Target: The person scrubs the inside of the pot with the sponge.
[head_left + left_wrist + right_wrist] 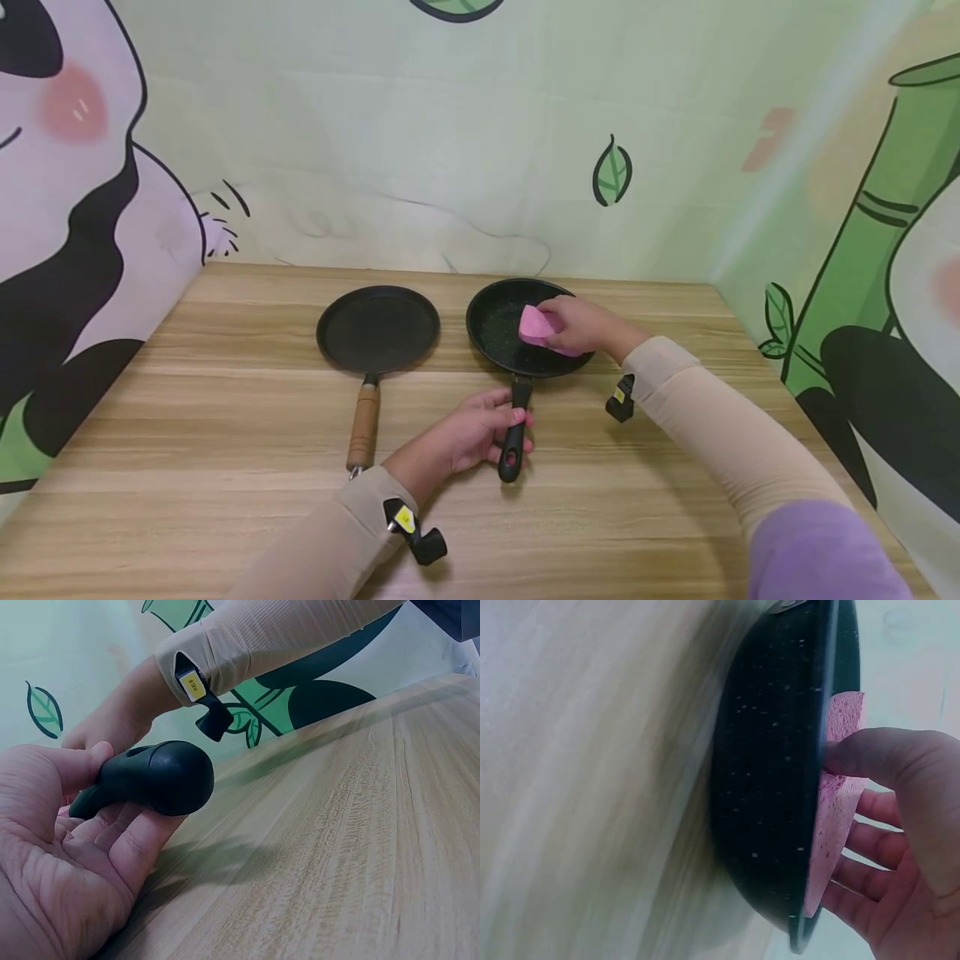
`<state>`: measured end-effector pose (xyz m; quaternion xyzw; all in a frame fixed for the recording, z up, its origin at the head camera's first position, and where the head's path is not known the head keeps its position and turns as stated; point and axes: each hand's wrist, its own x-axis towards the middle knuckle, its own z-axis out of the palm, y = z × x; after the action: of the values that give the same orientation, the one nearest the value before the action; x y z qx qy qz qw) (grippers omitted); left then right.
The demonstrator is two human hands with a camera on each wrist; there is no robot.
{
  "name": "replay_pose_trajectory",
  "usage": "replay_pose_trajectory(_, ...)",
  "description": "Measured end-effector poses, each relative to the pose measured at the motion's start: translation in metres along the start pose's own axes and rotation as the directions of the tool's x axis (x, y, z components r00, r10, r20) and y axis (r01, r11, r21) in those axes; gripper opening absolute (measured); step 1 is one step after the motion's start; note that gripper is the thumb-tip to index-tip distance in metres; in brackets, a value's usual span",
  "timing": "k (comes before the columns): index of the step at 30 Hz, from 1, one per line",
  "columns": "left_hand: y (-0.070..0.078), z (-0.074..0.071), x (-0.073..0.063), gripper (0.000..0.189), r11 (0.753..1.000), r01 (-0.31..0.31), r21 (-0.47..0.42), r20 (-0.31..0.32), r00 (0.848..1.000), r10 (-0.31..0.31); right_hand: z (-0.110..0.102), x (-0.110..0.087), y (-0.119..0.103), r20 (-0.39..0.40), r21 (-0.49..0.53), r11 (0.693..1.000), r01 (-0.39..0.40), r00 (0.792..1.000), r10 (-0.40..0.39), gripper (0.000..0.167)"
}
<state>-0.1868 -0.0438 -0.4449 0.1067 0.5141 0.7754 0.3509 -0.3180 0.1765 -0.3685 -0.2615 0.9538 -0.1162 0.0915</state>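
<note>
A left hand [477, 431] grips a frying pan [492, 327]; the right hand [583, 323] pinches a pink sponge [535, 325].
Nearest, the person's left thumb lies over the black handle [512, 454] at the pan's six o'clock, fingers beneath. Farther in, the right thumb and fingers hold the sponge inside the pan, toward three o'clock. At nine o'clock, apart from it, a flat pan [378, 329] with a wooden handle [363, 425] lies on the table [637, 517]. A painted wall [450, 158] stands at twelve.

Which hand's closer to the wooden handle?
Left. The left hand is to the right of the wooden handle, gripping the black handle; the right hand is farther right, holding the pink sponge in the frying pan.
</note>
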Motion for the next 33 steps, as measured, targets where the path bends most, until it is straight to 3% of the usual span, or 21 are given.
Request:
replay_pose_trajectory(7, -0.001, 0.001, 0.0, 0.047, 1.0, 0.007, 0.002, -0.008, 1.0, -0.007, 0.006, -0.004, 0.004, 0.041, 0.007, 1.0, 0.009, 0.999, -0.009, 0.058)
replay_pose_trajectory(15, 0.0, 0.001, 0.001, 0.045, 1.0, 0.002, 0.008, -0.013, 1.0, -0.002, 0.006, -0.004, 0.009, 0.011, -0.005, 0.994, 0.113, 0.994, -0.113, 0.056)
replay_pose_trajectory(26, -0.001, 0.0, 0.001, 0.045, 1.0, 0.001, 0.011, -0.016, 1.0, -0.001, 0.007, -0.007, 0.008, 0.028, -0.003, 0.99, 0.138, 0.99, -0.138, 0.055)
replay_pose_trajectory(33, -0.001, 0.0, 0.001, 0.045, 1.0, 0.006, 0.01, -0.016, 1.0, -0.005, 0.007, -0.01, 0.007, 0.041, 0.049, 0.991, 0.123, 0.991, -0.126, 0.057)
